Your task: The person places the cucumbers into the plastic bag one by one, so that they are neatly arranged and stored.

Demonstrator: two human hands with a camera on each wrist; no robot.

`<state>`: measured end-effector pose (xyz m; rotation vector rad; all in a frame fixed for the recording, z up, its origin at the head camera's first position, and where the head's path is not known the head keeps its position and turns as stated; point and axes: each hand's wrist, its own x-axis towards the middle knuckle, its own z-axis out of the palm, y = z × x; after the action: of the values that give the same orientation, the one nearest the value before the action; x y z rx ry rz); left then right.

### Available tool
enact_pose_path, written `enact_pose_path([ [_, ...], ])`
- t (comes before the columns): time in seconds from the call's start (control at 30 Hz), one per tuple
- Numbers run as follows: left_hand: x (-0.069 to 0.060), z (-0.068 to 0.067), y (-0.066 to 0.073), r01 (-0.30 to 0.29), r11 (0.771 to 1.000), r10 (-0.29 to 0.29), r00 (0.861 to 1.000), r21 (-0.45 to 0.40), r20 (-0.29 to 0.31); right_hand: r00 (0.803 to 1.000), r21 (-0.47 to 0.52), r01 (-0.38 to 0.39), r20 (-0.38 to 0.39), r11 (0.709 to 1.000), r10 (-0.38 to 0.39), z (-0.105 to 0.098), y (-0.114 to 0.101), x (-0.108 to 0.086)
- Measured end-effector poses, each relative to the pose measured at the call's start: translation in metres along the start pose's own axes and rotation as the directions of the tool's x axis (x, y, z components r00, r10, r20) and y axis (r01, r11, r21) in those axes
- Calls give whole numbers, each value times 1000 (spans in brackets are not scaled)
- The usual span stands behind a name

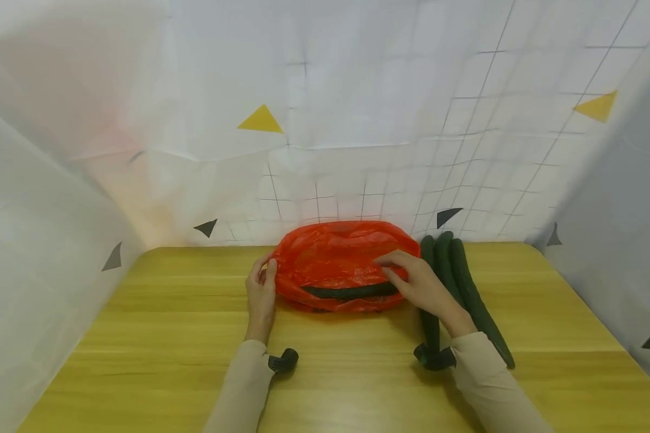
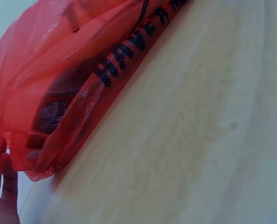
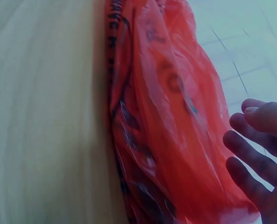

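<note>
A red plastic bag point(image 1: 325, 255) with black print lies with its mouth spread wide, and one dark green cucumber point(image 1: 352, 293) rests inside along the near side. My left hand point(image 1: 261, 291) pinches the bag's left rim between thumb and fingers; in the left wrist view the hand point(image 2: 4, 198) shows at the bag's lower left corner. Over the right part of the mouth hovers my right hand point(image 1: 425, 285), fingers loosely bent with nothing between them. The right wrist view shows that hand point(image 3: 264, 140) with spread fingers beside the red bag point(image 3: 176, 112).
Several cucumbers point(image 1: 473, 300) lie side by side to the right of the bag, partly under my right forearm. The wooden table point(image 1: 184, 313) meets a white sheeted wall point(image 1: 346, 174) behind the bag. Black wrist devices stick out from both cuffs.
</note>
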<state>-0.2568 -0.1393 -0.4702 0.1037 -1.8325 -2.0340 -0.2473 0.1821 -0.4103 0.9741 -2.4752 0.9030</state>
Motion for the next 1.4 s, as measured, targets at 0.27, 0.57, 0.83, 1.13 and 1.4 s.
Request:
enact_pose_path([
  [0.27,-2,-2,10,22,1000,-21,999,-16,28,987,-9,-3,-159,1000,2,-19,12,-6],
  [0.57,-4,0,16,26,1000,-26,999,-13,39,970,21,-3,-242,1000,8,-31,24,-13],
  [0.83,1,1,0,10,1000,-10,1000,17,12,945,16,-132,-300,991,131,-41,32,-19],
  [1.13,2,1,0,-7,999,7,1000,33,3,854,37,-369,-381,929,354,-60,37,-30],
  [1.4,2,-3,3,28,1000,-28,1000,12,7,820,51,-406,-420,913,388,-74,42,-34],
])
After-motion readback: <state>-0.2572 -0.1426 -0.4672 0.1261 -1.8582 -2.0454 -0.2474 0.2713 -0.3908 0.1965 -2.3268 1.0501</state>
